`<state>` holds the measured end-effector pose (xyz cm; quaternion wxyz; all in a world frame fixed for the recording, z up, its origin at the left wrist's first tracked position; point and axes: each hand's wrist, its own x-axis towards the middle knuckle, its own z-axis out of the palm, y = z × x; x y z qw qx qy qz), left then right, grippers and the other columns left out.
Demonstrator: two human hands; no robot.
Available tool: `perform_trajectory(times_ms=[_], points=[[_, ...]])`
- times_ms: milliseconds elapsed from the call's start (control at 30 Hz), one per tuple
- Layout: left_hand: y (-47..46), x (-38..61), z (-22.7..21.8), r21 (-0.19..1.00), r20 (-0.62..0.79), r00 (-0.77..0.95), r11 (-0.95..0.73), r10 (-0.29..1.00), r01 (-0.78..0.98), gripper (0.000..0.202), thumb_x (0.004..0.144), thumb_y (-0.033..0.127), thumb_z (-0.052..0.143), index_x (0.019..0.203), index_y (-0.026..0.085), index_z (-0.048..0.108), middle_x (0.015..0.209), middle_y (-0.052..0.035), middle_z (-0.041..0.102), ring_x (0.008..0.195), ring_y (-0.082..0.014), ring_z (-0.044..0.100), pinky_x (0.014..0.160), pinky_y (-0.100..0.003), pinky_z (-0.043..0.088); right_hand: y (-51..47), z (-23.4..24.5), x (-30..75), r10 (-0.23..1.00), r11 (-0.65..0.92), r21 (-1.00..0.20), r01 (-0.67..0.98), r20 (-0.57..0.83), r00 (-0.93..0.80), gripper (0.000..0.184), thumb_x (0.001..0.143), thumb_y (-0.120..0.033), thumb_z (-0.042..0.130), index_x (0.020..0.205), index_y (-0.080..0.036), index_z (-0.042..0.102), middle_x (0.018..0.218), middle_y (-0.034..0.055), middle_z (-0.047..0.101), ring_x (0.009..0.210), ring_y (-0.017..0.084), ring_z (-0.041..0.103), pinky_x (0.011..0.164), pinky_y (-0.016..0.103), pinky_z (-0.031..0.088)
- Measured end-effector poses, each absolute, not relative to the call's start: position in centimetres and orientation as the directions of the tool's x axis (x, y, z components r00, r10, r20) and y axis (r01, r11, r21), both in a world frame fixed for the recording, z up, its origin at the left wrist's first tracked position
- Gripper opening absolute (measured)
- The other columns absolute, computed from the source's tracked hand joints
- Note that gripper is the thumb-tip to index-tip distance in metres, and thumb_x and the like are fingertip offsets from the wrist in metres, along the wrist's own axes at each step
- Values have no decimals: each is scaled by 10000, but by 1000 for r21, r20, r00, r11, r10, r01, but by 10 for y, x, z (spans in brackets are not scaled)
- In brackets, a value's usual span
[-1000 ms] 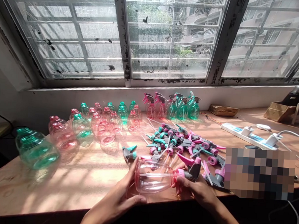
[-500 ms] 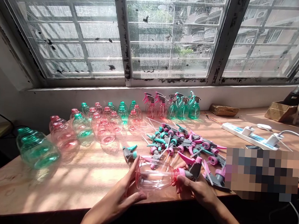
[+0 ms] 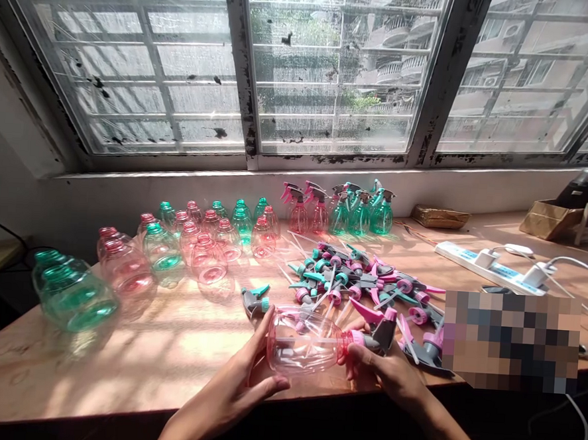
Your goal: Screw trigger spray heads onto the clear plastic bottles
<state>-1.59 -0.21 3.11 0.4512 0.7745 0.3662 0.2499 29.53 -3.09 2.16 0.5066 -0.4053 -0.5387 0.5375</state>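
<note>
A clear pink bottle [image 3: 302, 343] lies on its side above the near edge of the wooden table [image 3: 177, 345], its neck pointing right. My left hand [image 3: 244, 389] cups the bottle's base, fingers wrapped round it. My right hand [image 3: 389, 375] is closed on the pink collar and grey trigger sprayer [image 3: 374, 338] at the neck. A thin dip tube shows inside the bottle.
Loose pink and teal trigger sprayers [image 3: 355, 280] are piled just beyond my hands. Capless pink and green bottles [image 3: 203, 241] stand at left, several finished spray bottles [image 3: 344, 210] by the window wall. A power strip [image 3: 490, 268] with cables lies right, near a blurred patch.
The bottle has shifted very slightly in my hands; both hands stay in the same grip and nothing else on the table has moved.
</note>
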Motion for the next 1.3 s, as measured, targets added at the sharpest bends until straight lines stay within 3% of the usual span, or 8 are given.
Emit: perform_trajectory(times_ms=[167, 333, 533, 800, 1000, 1200, 1300], points=[[1, -18, 24, 899, 74, 617, -320, 784, 300, 996, 1042, 469, 687, 1724, 405, -36, 1836, 13, 17, 1679, -340, 23, 1350, -557, 82, -31, 21, 295, 982, 97, -986, -137, 118, -148, 478, 870, -648, 812, 800, -179, 759, 657, 40, 753, 621, 218, 704, 686, 347, 569], [2, -17, 25, 889, 85, 633, -345, 769, 299, 942, 1051, 449, 676, 1733, 394, 28, 1835, -3, 71, 1677, -348, 82, 1351, -564, 119, -32, 20, 295, 981, 92, -986, -142, 114, -156, 497, 877, -660, 804, 772, -177, 752, 666, 47, 761, 625, 205, 702, 690, 337, 566], [-1, -17, 30, 858, 68, 594, -351, 802, 376, 996, 1037, 468, 689, 1729, 391, -23, 1828, -8, 80, 1674, -350, 21, 1349, -556, 108, -31, 20, 295, 984, 75, -981, -176, 101, -144, 465, 852, -640, 841, 965, -206, 718, 668, 23, 761, 622, 220, 706, 663, 350, 590], [0, -15, 24, 909, 74, 614, -306, 786, 282, 1019, 1045, 514, 670, 1721, 385, -80, 1836, -31, 38, 1675, -354, 96, 1347, -545, 119, -32, 19, 295, 985, 90, -985, -145, 110, -132, 480, 862, -654, 821, 914, -187, 722, 662, 35, 765, 607, 220, 708, 663, 352, 581], [2, -13, 26, 900, 117, 638, -352, 761, 256, 947, 1058, 426, 678, 1727, 406, 9, 1837, 2, 54, 1678, -334, 11, 1350, -522, 152, -32, 19, 295, 983, 97, -985, -144, 117, -142, 476, 876, -650, 809, 902, -180, 735, 635, 24, 752, 592, 206, 693, 650, 336, 562], [2, -19, 16, 933, 87, 618, -282, 781, 225, 954, 1056, 466, 676, 1719, 439, -9, 1838, -14, 57, 1657, -358, 216, 1331, -548, 230, -31, 18, 294, 986, 87, -979, -186, 111, -122, 464, 853, -617, 848, 975, -203, 681, 677, 27, 772, 598, 217, 709, 659, 361, 592], [2, -20, 15, 937, 88, 620, -275, 780, 213, 971, 1055, 473, 678, 1714, 442, -34, 1837, -8, 78, 1664, -339, 193, 1343, -526, 198, -31, 18, 294, 985, 83, -975, -206, 112, -132, 469, 851, -609, 856, 995, -208, 662, 688, 23, 777, 597, 203, 710, 652, 337, 598]])
